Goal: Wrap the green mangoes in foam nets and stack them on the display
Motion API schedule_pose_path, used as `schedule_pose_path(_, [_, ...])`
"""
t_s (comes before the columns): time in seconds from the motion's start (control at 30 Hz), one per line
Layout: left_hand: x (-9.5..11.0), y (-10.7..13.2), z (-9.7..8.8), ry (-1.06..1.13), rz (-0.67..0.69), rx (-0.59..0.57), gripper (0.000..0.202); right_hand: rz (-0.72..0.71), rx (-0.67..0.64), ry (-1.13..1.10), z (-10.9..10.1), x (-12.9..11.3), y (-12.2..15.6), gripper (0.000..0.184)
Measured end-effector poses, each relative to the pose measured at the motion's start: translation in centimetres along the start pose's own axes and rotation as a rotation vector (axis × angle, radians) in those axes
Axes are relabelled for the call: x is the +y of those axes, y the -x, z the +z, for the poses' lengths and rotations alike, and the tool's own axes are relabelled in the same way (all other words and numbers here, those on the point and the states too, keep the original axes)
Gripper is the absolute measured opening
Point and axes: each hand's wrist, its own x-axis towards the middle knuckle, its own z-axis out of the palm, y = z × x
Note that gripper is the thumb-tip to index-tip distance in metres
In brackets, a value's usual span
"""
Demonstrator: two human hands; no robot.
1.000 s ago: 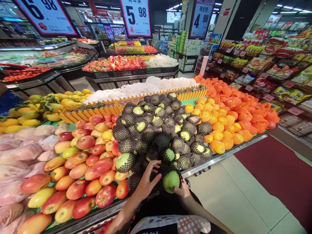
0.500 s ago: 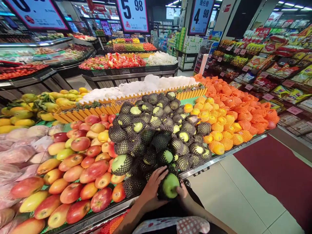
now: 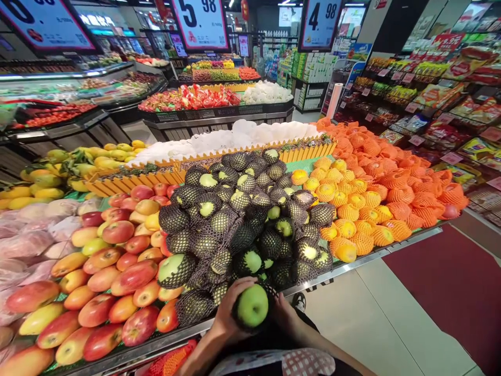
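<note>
Head view shows a green apple point(image 3: 252, 306) at the 6 o'clock edge, just in front of the worktop point(image 3: 354, 259) rim. Black foam net point(image 3: 270, 292) is around its back part, and the green front is bare. Left hand point(image 3: 227, 313) holds the apple from 9 o'clock; its fingers point(image 3: 239, 284) are curved over the top and pressed on the skin. Right hand point(image 3: 285, 315) is at 3 o'clock of the apple and touches the net; its fingers are mostly hidden behind the fruit, so I cannot tell if they are spread or together.

Just at 12 o'clock of the apple lies a pile of netted apples point(image 3: 242, 219), dark mesh on each one. At 9 o'clock of this pile are red apples point(image 3: 125, 271), close side by side. At 3 o'clock are oranges point(image 3: 376, 203) in orange nets. A yellow fence point(image 3: 188, 169) stands behind the piles, and white-wrapped fruit point(image 3: 235, 137) lies beyond it. Price signs point(image 3: 201, 23) hang at 12 o'clock. Grey floor point(image 3: 376, 324) and a red mat point(image 3: 454, 287) are at 4 o'clock. A checked cloth point(image 3: 297, 360) is under the wrists.
</note>
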Motion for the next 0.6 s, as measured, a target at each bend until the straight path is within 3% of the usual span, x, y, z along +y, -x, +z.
schedule_pose_path(0.13, [2.9, -6.0, 1.2, -0.014, -0.192, 0.314, 0.093, 0.091, -0.206, -0.111, -3.6, -4.7, 0.2, 0.079])
schedule_pose_path(0.23, [4.4, -11.0, 2.3, 0.055, -0.28, 0.502, 0.114, 0.05, -0.27, -0.104, -6.9, -8.0, 0.6, 0.076])
schedule_pose_path(0.33, [4.5, -14.5, 4.5, 0.284, -0.334, 0.654, 0.126, 0.036, -0.278, -0.095, -10.6, -10.6, 1.1, 0.075])
schedule_pose_path(0.47, [3.9, -17.7, 8.8, 0.558, -0.444, 0.778, 0.097, 0.021, -0.274, -0.067, -15.2, -13.5, 1.7, 0.074])
schedule_pose_path(0.6, [3.1, -23.2, 11.0, 0.534, -0.597, 0.821, 0.065, 0.002, -0.312, -0.014, -18.7, -16.3, 1.6, 0.072])
